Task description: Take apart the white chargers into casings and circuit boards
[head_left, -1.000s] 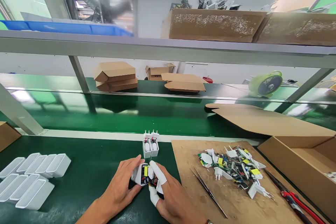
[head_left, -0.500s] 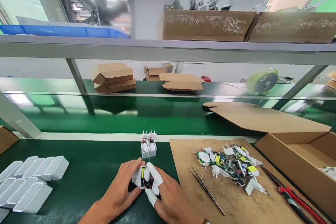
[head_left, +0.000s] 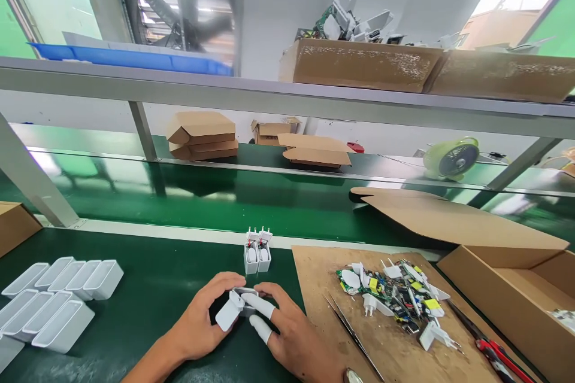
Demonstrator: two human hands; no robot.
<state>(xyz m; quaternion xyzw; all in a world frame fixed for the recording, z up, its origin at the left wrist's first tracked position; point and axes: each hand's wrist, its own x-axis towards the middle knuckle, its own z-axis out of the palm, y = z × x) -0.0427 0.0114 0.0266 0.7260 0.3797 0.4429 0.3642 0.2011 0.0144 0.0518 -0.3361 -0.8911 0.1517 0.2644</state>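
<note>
Over the dark green bench, a small white charger case (head_left: 230, 311) is held between both hands, its flat white cover piece turned toward me. My left hand (head_left: 200, 317) grips it from the left, fingers curled around its side. White finger cots cover two fingertips of my right hand (head_left: 294, 332), which press against the case from the right. What is inside the case is mostly hidden. Just beyond the hands stand two upright white chargers (head_left: 257, 256), their plug ends tipped back and wired parts showing. Metal tweezers (head_left: 353, 335) lie to the right of my right hand.
At left sit several empty white cases (head_left: 63, 323). A brown board (head_left: 323, 269) carries a heap of circuit boards and plugs (head_left: 399, 290). Red-handled pliers (head_left: 489, 350) and an open cardboard box (head_left: 507, 287) are at right. A metal shelf (head_left: 269, 96) crosses above.
The charger case has been turned between the hands; its yellow and black inner parts are now out of sight, and a white cover piece faces me. The camera view has tilted slightly.
</note>
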